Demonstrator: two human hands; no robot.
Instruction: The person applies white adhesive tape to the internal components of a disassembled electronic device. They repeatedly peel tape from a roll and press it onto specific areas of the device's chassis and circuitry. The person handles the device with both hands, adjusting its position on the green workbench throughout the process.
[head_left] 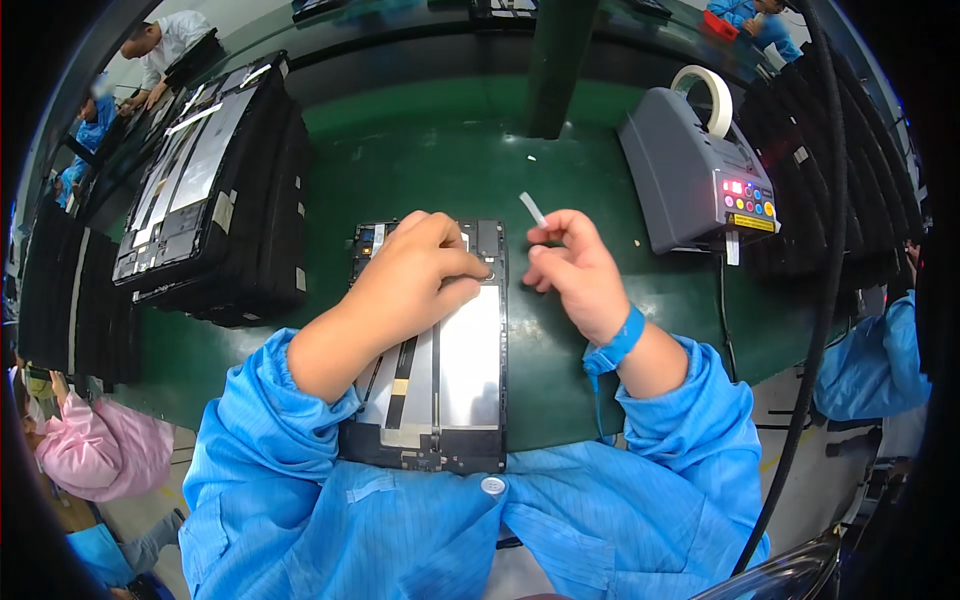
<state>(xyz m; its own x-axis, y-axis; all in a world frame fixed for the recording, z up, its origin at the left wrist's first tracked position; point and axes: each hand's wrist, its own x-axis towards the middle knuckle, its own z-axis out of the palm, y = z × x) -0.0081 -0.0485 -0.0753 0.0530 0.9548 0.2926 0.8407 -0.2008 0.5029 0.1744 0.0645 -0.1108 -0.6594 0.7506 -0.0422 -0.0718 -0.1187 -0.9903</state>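
Observation:
An opened tablet (470, 350) lies in front of me, its dark frame and silvery inner plates facing up. Over its upper part is my left hand (420, 262), with thumb and index finger brought close together near the right edge of the tablet. Whatever those fingertips pinch is too small to make out. To the right of the tablet, my right hand (575, 270) is raised and pinches a short whitish strip of tape (533, 209), which sticks up from the fingertips. A blue wrist strap (617, 345) circles my right wrist.
A grey tape dispenser (675, 170) with a tape roll (712, 98) stands at the right on the green table (400, 165). Tall stacks of tablets (215, 190) and black trays (800, 160) flank me. A black cable (835, 200) hangs at right. Other people work around.

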